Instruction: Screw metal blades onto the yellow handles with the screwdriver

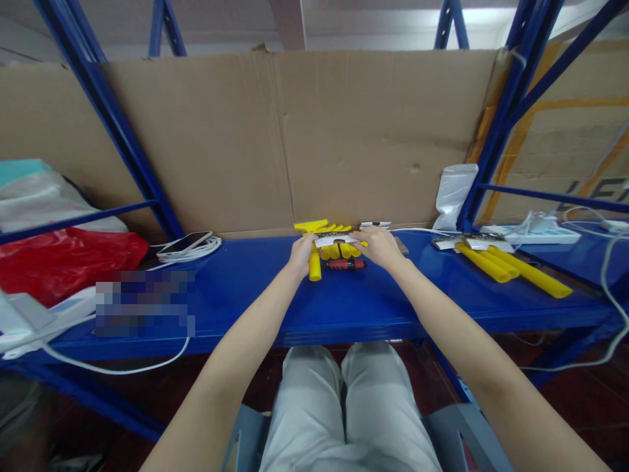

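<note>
White strip [335, 242], its ends hidden, is pinched in curled left hand [301, 254] and right hand [382, 246].

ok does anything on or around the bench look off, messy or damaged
Only minor things. At the left, a white cable droops over the front edge of the blue bench, where it might snag. The cardboard behind has small dents towards the right. I see no spill; the pixelated patch at left can't be judged.

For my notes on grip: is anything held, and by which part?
A flat white piece, seemingly by its ends: left hand at the left, right hand at the right.
</note>
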The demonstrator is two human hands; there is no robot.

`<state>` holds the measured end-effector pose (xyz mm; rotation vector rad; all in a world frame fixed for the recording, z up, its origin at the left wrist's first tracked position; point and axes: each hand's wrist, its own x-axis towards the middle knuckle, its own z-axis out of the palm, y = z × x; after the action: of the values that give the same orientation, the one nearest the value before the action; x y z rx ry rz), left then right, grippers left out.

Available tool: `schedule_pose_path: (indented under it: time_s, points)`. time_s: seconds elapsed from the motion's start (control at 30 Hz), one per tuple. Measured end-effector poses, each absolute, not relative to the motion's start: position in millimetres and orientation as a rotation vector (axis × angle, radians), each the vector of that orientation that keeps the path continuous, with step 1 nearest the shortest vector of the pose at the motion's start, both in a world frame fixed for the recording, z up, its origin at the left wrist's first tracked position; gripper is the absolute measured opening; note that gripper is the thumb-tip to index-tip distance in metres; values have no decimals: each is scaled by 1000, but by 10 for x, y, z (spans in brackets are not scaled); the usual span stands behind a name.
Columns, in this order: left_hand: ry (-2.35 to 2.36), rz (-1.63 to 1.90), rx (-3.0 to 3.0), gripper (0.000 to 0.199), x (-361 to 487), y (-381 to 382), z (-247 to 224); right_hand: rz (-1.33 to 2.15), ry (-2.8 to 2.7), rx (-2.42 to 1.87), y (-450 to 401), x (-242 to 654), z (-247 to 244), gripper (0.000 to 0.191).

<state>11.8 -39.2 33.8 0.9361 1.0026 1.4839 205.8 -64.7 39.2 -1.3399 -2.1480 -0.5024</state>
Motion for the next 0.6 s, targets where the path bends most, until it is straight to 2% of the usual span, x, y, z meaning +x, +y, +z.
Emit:
schedule_pose_path:
  time_s: [0.2, 0.33, 0.47, 0.6]
  points:
    - [1006, 1492, 855, 12, 137, -449, 383, -286, -2034, -1302, -561, 2020, 343, 32]
    - [949, 1545, 844, 17, 135, -432, 366, -199, -1993, -1289, -393, 2097, 424, 29]
    - [935, 1591, 881, 28, 125, -409, 331, -180, -1838, -1489, -148, 2300, 590, 30]
    - [987, 1583, 906, 28, 122, -412, 327, -162, -1646, -1789, 93, 2554, 622, 33]
